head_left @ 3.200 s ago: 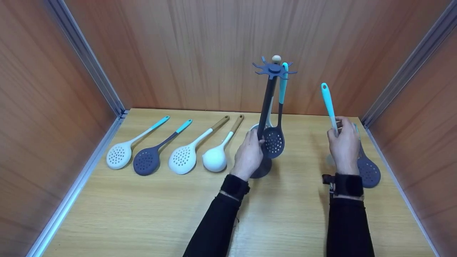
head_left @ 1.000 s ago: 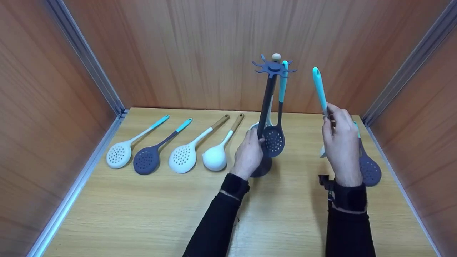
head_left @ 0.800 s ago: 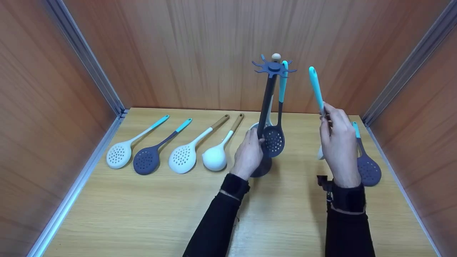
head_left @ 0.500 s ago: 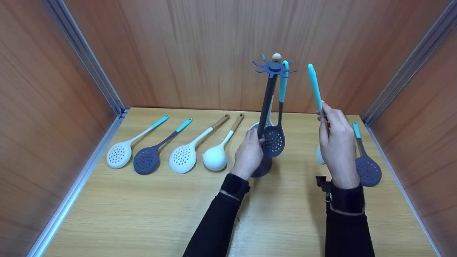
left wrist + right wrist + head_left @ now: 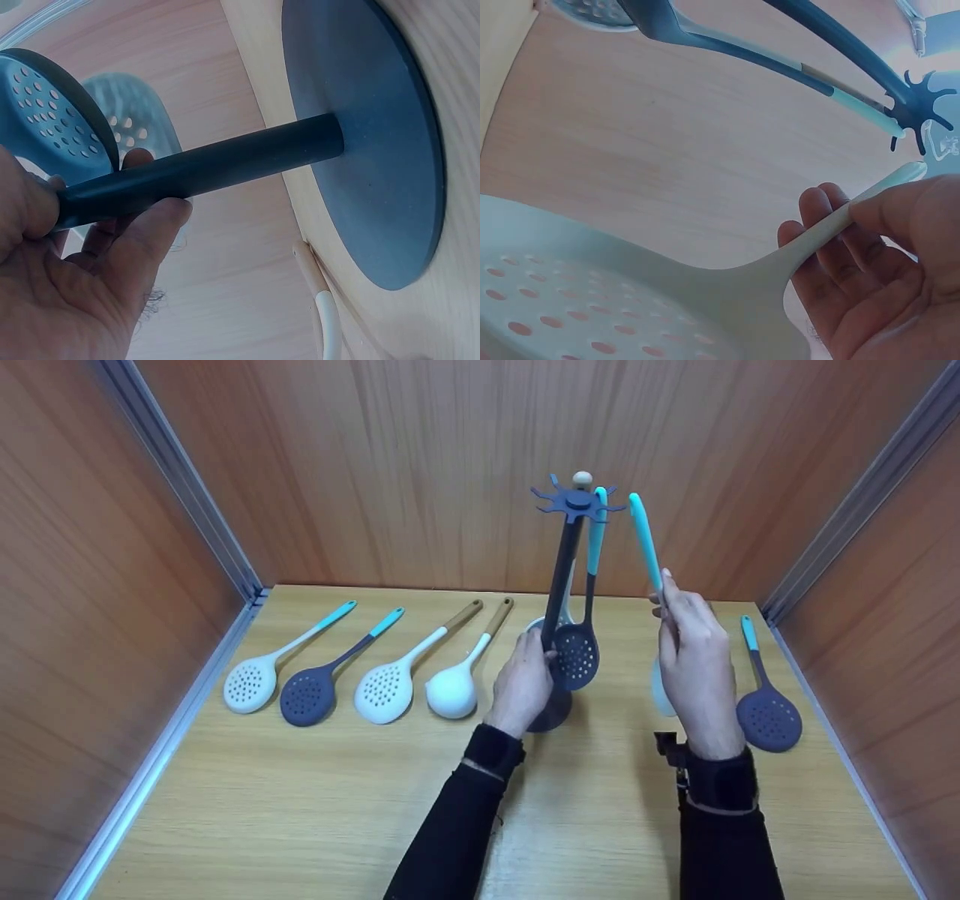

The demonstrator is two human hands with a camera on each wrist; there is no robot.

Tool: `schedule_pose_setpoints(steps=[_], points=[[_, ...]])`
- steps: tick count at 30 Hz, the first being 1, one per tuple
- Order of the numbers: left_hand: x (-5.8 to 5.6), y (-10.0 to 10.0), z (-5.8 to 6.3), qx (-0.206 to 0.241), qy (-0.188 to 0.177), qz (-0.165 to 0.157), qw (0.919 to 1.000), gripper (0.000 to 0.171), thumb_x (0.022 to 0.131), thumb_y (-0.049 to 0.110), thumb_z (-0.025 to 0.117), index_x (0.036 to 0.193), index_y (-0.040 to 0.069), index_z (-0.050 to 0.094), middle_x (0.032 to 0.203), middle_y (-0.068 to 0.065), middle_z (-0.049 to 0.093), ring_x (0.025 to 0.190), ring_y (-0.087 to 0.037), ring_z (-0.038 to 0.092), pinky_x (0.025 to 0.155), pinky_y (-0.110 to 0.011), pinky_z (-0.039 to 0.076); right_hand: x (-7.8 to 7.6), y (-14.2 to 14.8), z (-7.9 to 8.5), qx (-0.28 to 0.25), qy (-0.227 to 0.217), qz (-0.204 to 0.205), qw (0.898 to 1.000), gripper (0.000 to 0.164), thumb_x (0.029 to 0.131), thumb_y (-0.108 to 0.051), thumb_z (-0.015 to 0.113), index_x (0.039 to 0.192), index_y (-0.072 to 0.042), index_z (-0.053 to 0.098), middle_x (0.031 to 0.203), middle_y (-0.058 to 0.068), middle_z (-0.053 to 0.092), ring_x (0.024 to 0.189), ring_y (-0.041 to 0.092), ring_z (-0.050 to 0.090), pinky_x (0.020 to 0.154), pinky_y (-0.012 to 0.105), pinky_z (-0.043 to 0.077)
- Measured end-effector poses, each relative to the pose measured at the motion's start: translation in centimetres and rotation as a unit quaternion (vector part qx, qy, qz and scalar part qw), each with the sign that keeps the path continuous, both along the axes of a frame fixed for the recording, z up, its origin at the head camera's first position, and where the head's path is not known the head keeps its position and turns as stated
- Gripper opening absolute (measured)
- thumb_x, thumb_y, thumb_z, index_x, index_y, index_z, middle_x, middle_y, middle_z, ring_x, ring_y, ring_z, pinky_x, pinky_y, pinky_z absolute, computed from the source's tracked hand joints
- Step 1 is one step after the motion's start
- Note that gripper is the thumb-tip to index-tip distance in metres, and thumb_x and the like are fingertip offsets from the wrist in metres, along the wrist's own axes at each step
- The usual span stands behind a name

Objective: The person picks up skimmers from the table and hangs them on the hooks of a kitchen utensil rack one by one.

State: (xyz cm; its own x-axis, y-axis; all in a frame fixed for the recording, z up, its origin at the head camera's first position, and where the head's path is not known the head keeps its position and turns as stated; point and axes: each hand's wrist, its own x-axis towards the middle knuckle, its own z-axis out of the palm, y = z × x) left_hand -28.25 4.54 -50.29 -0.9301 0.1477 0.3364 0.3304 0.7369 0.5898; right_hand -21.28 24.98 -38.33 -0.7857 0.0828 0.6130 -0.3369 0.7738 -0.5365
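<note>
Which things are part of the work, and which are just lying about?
In use: stand, left hand gripping it, right hand, held white skimmer, two hung utensils.

Lying about, untouched: white ladle, two white skimmers, two dark skimmers.

Four skimmers (image 5: 383,692) and one ladle (image 5: 451,694) are lying on the desk (image 5: 300,810). Two hands (image 5: 520,686) are holding a fifth skimmer (image 5: 720,296) and one stand (image 5: 565,577) bearing two more skimmers (image 5: 576,658).

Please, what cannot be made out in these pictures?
Head view: much of the held skimmer, behind the right hand.
Head view: part of the stand base, behind the left hand.
Head view: pale hanging utensil, partly behind the dark skimmer.
Right wrist view: held skimmer's far end, past the edge.
</note>
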Motion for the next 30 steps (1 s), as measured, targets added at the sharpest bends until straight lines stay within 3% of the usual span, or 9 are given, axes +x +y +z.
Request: schedule_pose_setpoints(steps=[19, 30], points=[[0.09, -0.04, 0.12, 0.000, 0.010, -0.004, 0.9999, 0.020, 0.118, 0.023, 0.057, 0.132, 0.008, 0.059, 0.123, -0.010, 0.069, 0.100, -0.027, 0.079, 0.078, -0.045, 0.069, 0.13, -0.50, -0.17, 0.004, 0.005, 0.008, 1.000, 0.058, 0.115, 0.001, 0.055, 0.169, -0.020, 0.051, 0.136, 0.019, 0.074, 0.121, 0.039, 0.079, 0.102, 0.056, 0.067], [0.08, 0.03, 0.09, 0.001, 0.010, -0.004, 0.9999, 0.023, 0.118, 0.025, 0.057, 0.134, 0.008, 0.059, 0.125, -0.011, 0.070, 0.104, -0.028, 0.080, 0.081, -0.045, 0.069, 0.24, -0.95, -0.24, 0.018, 0.011, 0.015, 1.000, 0.055, 0.115, 0.000, 0.057, 0.167, -0.018, 0.053, 0.135, 0.018, 0.074, 0.120, 0.035, 0.079, 0.101, 0.050, 0.067]])
